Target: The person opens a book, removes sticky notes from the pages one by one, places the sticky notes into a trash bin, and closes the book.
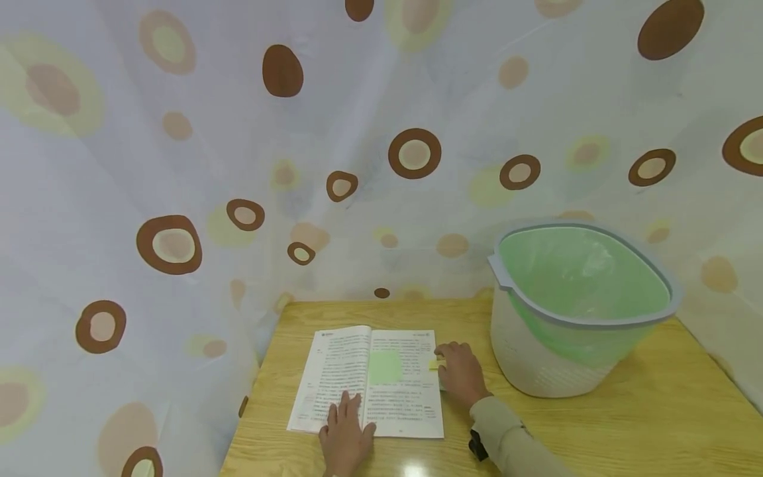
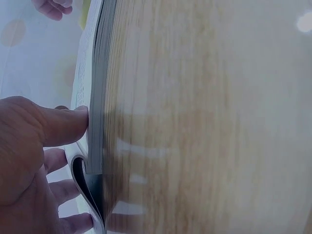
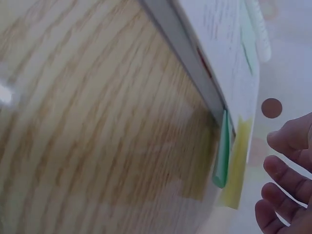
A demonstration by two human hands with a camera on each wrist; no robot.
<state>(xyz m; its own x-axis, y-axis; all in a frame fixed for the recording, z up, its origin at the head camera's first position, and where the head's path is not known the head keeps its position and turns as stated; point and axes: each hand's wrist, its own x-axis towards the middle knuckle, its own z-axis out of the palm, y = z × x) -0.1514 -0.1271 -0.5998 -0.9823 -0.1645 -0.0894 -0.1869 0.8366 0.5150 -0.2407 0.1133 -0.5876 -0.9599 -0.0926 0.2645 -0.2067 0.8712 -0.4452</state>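
An open book (image 1: 405, 417) of printed text lies on the wooden table. My left hand (image 1: 346, 434) rests on its lower part near the spine, fingers spread; in the left wrist view the thumb (image 2: 66, 124) touches the pages beside a curved page edge. A pale green sticky note (image 1: 385, 368) covers part of the right page. From that page's outer edge sticks a yellow sticky tab (image 3: 236, 168), beside a green strip (image 3: 222, 156). My right hand (image 1: 461, 374) is just beside the yellow tab, its fingers (image 3: 282, 170) loosely bent, apart from it and holding nothing.
To the right of the book stands a tall white and green plastic basket (image 1: 536, 358) with a grey rim. A curtain (image 1: 357, 232) patterned with brown and yellow spots hangs behind the wooden table (image 1: 626, 424). A black device (image 1: 477, 445) is at the right wrist.
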